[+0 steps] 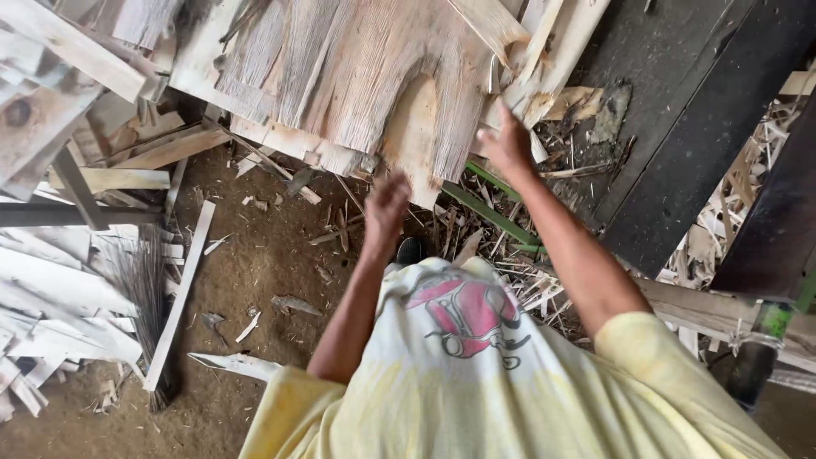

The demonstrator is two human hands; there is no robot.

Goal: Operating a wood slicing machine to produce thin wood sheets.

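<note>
A wide, rough-sawn wooden slab (365,76) with torn fibrous edges hangs over the ground in front of me. My left hand (387,204) reaches up under its lower edge, fingers curled, just touching or just short of the wood. Further right, my right hand (507,143) presses against the slab's right edge where thin strips (544,51) splinter off. Whether either hand grips the wood is hidden by the hands' backs. My pale yellow shirt with a red printed figure (463,314) fills the bottom of the view.
Stacked planks and offcuts (59,110) lie at the left, with a long thin slat (180,297) on the sawdust floor. A dark flat machine surface (697,110) stands at the right. Shavings and green strips (489,212) litter the ground beneath.
</note>
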